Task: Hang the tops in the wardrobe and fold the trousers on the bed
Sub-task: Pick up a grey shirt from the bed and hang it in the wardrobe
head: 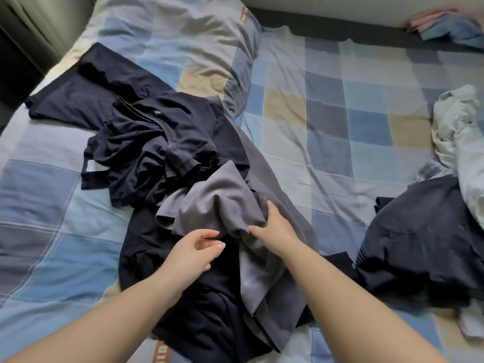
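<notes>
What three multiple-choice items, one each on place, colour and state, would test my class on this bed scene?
1. Where does the pillow lie? A) beyond the dark clothes pile B) on the floor C) under the right hand
2. What colour is the garment being gripped? A) pink B) grey C) white
3. How is the left hand? A) gripping cloth B) flat on the bed C) loosely curled, holding nothing

Key: 1 A, it lies at the bed's far end; 2 B, the right hand bunches grey cloth; 3 C, nothing sits between its fingers.
</notes>
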